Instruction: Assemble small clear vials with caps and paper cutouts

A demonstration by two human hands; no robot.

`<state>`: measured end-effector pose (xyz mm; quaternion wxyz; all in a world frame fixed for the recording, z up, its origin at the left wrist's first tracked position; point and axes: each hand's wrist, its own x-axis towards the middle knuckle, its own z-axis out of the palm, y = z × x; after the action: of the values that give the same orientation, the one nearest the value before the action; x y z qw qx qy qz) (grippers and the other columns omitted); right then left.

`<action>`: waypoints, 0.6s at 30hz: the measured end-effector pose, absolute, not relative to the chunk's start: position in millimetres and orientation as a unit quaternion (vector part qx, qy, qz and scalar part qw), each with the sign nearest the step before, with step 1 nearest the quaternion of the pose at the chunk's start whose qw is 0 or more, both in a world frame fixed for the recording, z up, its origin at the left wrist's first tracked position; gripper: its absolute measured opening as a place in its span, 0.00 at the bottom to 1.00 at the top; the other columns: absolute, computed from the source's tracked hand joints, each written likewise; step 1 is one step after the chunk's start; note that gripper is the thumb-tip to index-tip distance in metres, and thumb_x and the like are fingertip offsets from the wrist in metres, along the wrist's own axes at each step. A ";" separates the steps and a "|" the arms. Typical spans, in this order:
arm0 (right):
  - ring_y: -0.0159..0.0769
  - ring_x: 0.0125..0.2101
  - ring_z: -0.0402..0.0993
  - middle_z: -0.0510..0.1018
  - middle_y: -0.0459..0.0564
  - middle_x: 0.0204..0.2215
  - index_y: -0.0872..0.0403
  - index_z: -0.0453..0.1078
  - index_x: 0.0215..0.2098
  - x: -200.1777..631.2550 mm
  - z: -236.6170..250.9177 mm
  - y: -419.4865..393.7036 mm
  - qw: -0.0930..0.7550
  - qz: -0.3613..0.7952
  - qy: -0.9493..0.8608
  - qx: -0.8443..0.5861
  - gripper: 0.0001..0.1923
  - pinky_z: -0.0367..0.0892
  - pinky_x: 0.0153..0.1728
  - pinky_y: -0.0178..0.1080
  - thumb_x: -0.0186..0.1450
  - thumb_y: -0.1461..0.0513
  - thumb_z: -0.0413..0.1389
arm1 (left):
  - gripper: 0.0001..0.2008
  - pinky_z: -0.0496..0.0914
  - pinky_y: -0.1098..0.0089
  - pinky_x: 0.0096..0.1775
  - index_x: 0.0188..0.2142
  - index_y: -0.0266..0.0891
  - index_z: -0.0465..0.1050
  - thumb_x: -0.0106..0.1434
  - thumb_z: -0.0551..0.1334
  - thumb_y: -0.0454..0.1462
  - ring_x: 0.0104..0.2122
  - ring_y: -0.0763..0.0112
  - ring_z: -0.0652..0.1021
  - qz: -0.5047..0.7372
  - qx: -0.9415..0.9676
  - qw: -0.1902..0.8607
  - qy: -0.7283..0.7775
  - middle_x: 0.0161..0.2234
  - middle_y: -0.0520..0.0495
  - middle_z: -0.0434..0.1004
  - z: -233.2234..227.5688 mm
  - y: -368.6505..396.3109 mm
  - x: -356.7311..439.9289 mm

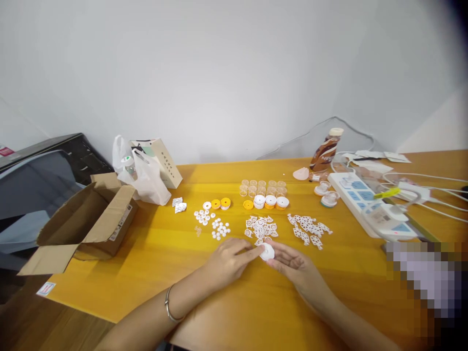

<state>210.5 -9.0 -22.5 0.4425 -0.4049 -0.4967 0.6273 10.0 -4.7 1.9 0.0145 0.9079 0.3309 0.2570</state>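
Between my two hands is a small round white plastic disc (268, 252), held just above the table's near half. The thumb and fingers of my right hand (296, 263) close on its right side. At its left edge, the fingertips of my left hand (230, 258) pinch it; that hand's thumb is partly hidden. Beyond the disc lies a heap of white openwork plastic pieces (261, 225), with a second group (310, 228) to the right. Small white round caps (220, 228) are scattered left of the heap. Orange and white wheel-like discs (270, 201) form a row behind.
Clear plastic cups (262, 188) stand in rows farther back. On the right are a power strip (369, 202) with cables and a brown drink bottle (325, 151). An open cardboard box (120, 214), white plastic bag (151, 183) and foil scraps (180, 206) occupy the left.
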 end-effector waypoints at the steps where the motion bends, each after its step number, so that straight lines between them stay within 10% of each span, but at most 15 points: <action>1: 0.43 0.41 0.75 0.79 0.52 0.39 0.49 0.72 0.44 210.3 -22.6 -9.2 0.444 0.639 -0.483 -0.402 0.23 0.70 0.43 0.46 0.51 0.55 0.63 | 0.18 0.70 0.68 0.37 0.53 0.42 0.62 0.64 0.50 0.30 0.34 0.72 0.73 0.250 0.912 0.004 0.327 0.37 0.45 0.72 3.3 -4.4 9.5; 18: 0.44 0.38 0.76 0.81 0.53 0.36 0.51 0.73 0.39 207.9 -12.9 -13.5 0.440 0.637 -0.481 -0.411 0.19 0.71 0.42 0.45 0.49 0.55 0.64 | 0.13 0.67 0.73 0.30 0.45 0.36 0.67 0.60 0.56 0.31 0.37 0.72 0.75 0.341 0.913 -0.156 0.163 0.37 0.46 0.78 10.7 -9.9 7.7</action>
<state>207.9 -13.5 -12.9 0.4403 -0.4109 -0.4807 0.6373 7.7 -9.9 10.7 -0.1556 0.9125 0.1634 0.3411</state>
